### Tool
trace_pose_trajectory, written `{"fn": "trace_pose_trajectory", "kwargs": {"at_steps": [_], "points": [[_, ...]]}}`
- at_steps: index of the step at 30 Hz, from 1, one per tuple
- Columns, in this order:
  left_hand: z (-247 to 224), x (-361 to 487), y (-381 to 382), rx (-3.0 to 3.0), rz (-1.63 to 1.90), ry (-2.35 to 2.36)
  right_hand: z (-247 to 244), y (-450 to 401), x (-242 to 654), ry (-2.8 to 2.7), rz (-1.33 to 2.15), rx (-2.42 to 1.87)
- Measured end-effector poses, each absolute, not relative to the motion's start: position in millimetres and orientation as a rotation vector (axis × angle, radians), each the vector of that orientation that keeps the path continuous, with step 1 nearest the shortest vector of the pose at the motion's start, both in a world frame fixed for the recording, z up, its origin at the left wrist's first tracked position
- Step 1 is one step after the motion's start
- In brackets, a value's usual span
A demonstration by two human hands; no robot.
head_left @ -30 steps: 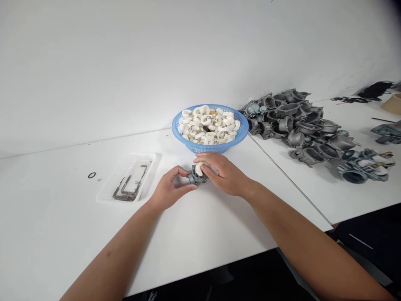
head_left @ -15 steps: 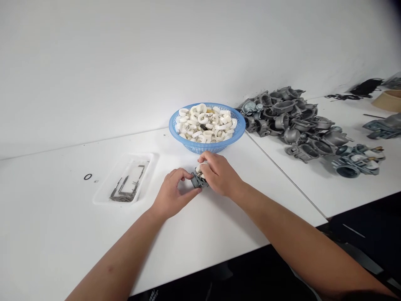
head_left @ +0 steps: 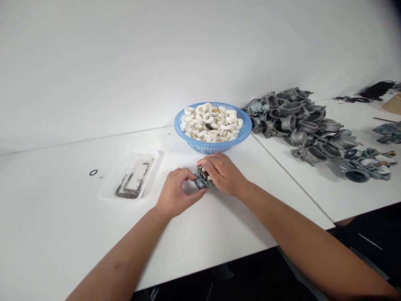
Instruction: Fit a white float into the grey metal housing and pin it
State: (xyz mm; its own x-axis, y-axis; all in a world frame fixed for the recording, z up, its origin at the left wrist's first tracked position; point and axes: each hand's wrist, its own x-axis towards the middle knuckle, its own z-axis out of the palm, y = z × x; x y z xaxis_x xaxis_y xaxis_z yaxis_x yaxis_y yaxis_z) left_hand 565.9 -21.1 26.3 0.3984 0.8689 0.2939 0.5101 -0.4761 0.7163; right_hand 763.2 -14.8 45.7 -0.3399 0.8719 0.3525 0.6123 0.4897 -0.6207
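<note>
A small grey metal carburetor body [head_left: 199,183] stands on the white table between my hands. My left hand [head_left: 176,193] grips its left side, thumb low and index finger high. From the right, my right hand [head_left: 224,176] curls over the top of the body, its fingers around a white float [head_left: 204,169]. Parts of the float show between thumb and fingers; the rest is hidden under the hand. Just behind the hands sits a blue basket [head_left: 205,147] heaped with white ring-shaped floats.
To the left lies a clear plastic tray [head_left: 108,191] with thin metal pins, a black O-ring [head_left: 93,172] beside it. Many grey carburetor bodies [head_left: 291,119] are piled at the back right. Nearer on the right are several carburetor bodies with white floats [head_left: 366,165]. A seam crosses the table.
The view has shifted slightly, so everything sits a little further right. My right fingers have moved from a raised pinch at the float to lying lower over the carburetor body.
</note>
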Motion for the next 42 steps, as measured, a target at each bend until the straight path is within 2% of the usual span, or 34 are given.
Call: {"fn": "trace_pose_trajectory", "kwargs": {"at_steps": [8,11,17,27,42], "points": [[22.7,565.0,-19.4,2.121,0.940,1.127,41.9,-16.5,761.4,-1.949,0.736,-1.211],[21.0,565.8,-18.6,2.178,0.985,1.072,39.8,-15.7,759.0,-1.855,0.686,-1.204],[24.5,569.4,-20.7,2.073,0.815,0.745,32.2,-11.5,754.7,-1.734,0.877,-1.144],[18.7,568.4,-21.0,1.800,0.751,0.904,34.0,-7.6,746.0,-1.562,0.887,-1.037],[11.0,564.3,-8.4,1.794,0.975,1.021,30.9,-7.8,751.7,-1.560,1.062,-1.190]]}}
